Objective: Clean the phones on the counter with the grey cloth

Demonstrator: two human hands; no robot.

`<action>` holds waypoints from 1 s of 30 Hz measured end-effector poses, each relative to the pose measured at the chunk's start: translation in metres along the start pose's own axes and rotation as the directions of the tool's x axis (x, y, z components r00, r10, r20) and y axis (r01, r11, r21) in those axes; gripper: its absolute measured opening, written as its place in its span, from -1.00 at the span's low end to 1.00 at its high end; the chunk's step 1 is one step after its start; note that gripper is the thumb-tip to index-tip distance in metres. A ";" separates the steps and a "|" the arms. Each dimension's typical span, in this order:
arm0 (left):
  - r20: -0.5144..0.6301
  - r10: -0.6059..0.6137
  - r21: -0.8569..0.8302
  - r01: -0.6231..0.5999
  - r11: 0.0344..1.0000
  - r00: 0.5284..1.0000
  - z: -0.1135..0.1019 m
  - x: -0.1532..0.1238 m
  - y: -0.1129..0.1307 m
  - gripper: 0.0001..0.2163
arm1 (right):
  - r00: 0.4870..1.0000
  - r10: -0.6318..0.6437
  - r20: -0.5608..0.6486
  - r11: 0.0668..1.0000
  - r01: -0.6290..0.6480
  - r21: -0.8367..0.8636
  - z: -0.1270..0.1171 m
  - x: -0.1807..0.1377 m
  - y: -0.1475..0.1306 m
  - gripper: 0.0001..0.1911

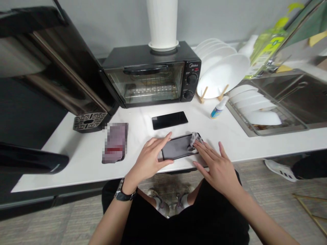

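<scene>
A phone point(176, 148) with a grey-looking face and black rim lies flat near the counter's front edge. My left hand point(150, 157) holds its left end, thumb along the near side and fingers along the far side. With its fingertips, my right hand point(217, 165) presses a crumpled grey cloth point(195, 140) onto the phone's right end; its thumb is spread apart. Just behind lies a second, black phone point(170, 120). To the left is a purplish, phone-shaped item point(116, 141), blurred by pixels. A small spray bottle point(219, 107) with a blue label stands at the back right.
A black toaster oven point(153, 78) carrying a white pot point(162, 23) stands behind. At left is a dark drinks machine point(89, 120). Racked plates point(224, 73), a green pump bottle point(268, 47) and the sink point(293, 92) are at right. Another person's shoe point(279, 169) shows below.
</scene>
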State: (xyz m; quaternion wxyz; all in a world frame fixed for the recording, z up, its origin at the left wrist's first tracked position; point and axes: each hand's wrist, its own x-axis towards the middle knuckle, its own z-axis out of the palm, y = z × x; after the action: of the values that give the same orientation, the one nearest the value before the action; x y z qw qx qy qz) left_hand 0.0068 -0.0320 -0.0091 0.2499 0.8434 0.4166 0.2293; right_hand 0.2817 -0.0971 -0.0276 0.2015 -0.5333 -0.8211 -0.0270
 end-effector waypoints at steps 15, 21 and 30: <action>-0.006 -0.090 -0.041 0.090 0.995 0.996 -0.002 0.001 -0.007 0.04 | 0.994 -0.099 0.037 0.935 0.080 0.344 0.026 0.047 -0.081 -0.52; -0.018 -0.057 -0.013 0.057 0.998 0.998 0.000 -0.002 -0.003 0.02 | 0.999 -0.040 0.030 0.988 0.035 0.152 -0.001 0.010 -0.029 -0.55; 0.007 -0.080 -0.049 0.080 0.996 0.997 -0.001 0.000 -0.001 0.02 | 0.994 0.091 -0.060 0.995 -0.092 -0.022 0.012 0.015 -0.022 -0.37</action>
State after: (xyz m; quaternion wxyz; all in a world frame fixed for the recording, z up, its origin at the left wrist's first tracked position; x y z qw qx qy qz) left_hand 0.0061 -0.0315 -0.0090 0.2805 0.8202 0.4437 0.2273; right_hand 0.2536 -0.0908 -0.0297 0.2199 -0.5719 -0.7891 -0.0435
